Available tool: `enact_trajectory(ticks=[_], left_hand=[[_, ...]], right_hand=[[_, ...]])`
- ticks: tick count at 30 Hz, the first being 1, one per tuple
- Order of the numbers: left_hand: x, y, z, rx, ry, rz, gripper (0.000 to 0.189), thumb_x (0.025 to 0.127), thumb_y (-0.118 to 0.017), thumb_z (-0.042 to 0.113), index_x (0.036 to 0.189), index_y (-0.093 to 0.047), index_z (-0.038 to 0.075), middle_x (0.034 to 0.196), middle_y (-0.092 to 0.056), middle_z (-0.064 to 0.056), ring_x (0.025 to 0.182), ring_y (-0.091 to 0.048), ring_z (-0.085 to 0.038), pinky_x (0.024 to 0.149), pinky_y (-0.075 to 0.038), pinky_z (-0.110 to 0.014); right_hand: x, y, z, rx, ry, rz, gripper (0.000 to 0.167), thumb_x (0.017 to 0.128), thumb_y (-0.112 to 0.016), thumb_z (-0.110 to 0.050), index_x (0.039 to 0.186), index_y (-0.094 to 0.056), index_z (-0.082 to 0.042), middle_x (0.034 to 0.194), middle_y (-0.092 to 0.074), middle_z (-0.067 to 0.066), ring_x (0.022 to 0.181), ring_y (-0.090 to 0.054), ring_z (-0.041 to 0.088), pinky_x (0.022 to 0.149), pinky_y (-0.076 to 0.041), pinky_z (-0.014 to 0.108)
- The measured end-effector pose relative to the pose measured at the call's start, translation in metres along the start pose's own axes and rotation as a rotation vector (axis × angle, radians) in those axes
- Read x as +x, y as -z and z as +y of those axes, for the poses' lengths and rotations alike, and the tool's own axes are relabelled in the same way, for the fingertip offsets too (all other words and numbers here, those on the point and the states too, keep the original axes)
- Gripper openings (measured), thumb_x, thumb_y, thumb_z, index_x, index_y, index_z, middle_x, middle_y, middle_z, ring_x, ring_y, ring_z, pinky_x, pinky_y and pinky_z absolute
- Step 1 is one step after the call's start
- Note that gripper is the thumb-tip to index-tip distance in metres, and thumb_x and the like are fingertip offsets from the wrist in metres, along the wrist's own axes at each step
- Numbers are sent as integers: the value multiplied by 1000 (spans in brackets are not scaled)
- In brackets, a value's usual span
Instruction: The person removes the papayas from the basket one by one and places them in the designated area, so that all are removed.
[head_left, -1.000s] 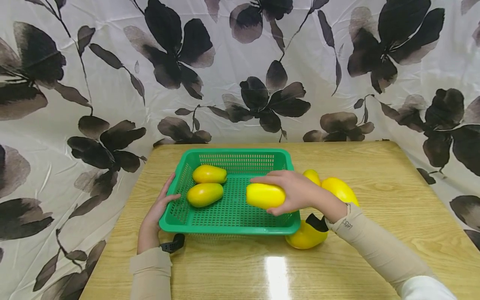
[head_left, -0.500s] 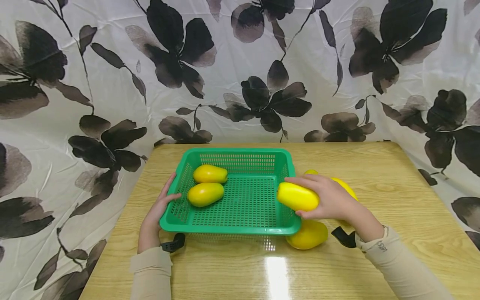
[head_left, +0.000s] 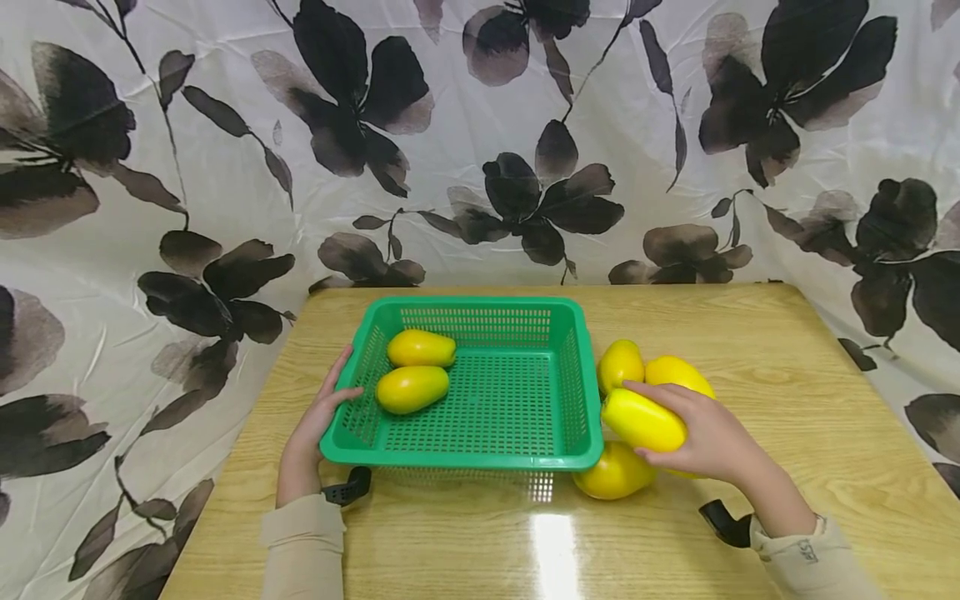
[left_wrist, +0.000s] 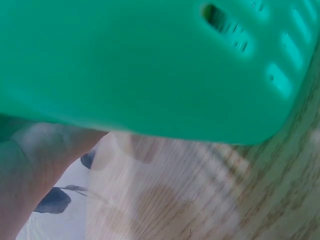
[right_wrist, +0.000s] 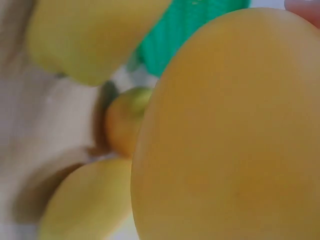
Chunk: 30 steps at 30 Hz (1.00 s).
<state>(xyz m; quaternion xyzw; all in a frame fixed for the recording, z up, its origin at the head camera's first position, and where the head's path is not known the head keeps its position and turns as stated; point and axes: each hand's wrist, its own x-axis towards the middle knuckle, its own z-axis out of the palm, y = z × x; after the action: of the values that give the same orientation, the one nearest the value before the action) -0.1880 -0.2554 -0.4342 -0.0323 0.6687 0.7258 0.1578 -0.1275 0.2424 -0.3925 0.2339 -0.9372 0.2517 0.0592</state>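
My right hand [head_left: 712,437] holds a yellow papaya [head_left: 643,419] just outside the right wall of a green plastic basket [head_left: 457,461]. That papaya fills much of the right wrist view, with a fingertip [right_wrist: 306,10] at the top corner. At the basket's left rim, my left hand [head_left: 311,429] grips the edge, thumb over the rim. Two papayas lie inside on the left, one farther back [head_left: 422,347] and one nearer [head_left: 412,389]. In the left wrist view the basket wall [left_wrist: 125,75] hides most of the left fingers.
Right of the basket, more papayas rest on the wooden table [head_left: 450,542]: one at the back [head_left: 621,365], one beside it [head_left: 678,375], one at the basket's near corner [head_left: 613,472]. Another is partly hidden beneath the right hand. A floral cloth [head_left: 450,150] hangs behind.
My right hand has carried the papaya from above the basket's right half, over the right rim, to outside it among the other papayas. The left hand stays on the rim.
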Motion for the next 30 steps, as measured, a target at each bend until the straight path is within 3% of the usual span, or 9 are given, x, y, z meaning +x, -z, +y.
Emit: enact_trajectory(ticks=[8,15,22,30], left_hand=[[0,0,1,-4,-11,-8,70,95,-40,9,146,-3,40,152,4,-7,114,-42,-28,85,-46,-37],[0,0,-1,4,-5,-6,69,95,-40,10,145,-4,41,152,5,-6,113,-42,-27,85,-46,-38],[1,0,-2,13,-22,-4,70,95,-39,8,146,-1,37,153,4,-6,119,-36,-33,86,-45,-38],[0,1,-1,-5,-16,-11,70,95,-40,9,147,-1,35,152,3,-8,112,-44,-26,85,-46,-39]], right_hand=[[-15,-9,15,-8,-93,0,72,66,-78,-39,132,-50,-27,109,-60,3,82,-53,17,62,-42,35],[-24,-13,18,-56,-153,-21,73,67,-76,-43,133,-49,-25,115,-59,9,94,-56,29,66,-46,46],[-31,-18,22,-101,-196,-25,74,67,-76,-44,132,-49,-25,114,-59,11,96,-56,34,67,-46,50],[-37,-26,27,-98,-234,-55,74,68,-73,-50,133,-47,-25,119,-57,14,104,-53,38,73,-43,57]])
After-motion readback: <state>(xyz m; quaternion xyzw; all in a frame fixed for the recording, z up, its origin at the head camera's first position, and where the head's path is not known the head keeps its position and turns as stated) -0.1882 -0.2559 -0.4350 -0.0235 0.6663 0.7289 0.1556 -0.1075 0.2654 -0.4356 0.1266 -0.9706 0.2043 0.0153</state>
